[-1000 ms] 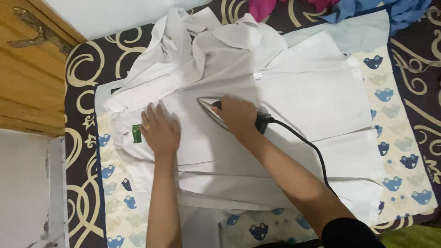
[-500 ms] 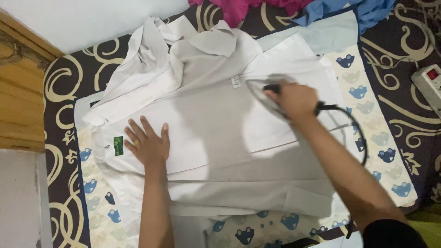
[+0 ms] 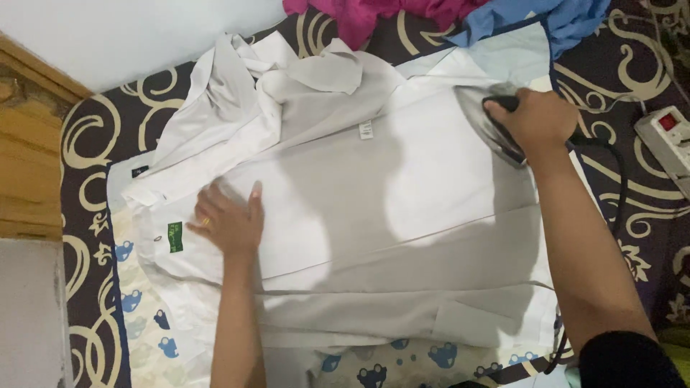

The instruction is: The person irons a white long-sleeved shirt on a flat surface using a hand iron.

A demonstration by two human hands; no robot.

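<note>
A white shirt lies spread flat on a patterned cloth, its collar and sleeves bunched at the top left. My left hand presses flat on the shirt's left part, fingers apart, beside a small green label. My right hand grips the handle of a silver electric iron that rests on the shirt's upper right. The iron's black cord trails off to the right.
A white cloth with blue figures lies under the shirt on a dark mat with cream swirls. A white power strip sits at the right edge. Pink cloth and blue cloth are heaped at the top. A wooden door stands at left.
My right hand has slid the iron across the shirt from the middle to the upper right. My left hand has stayed pressed on the shirt's left part.
</note>
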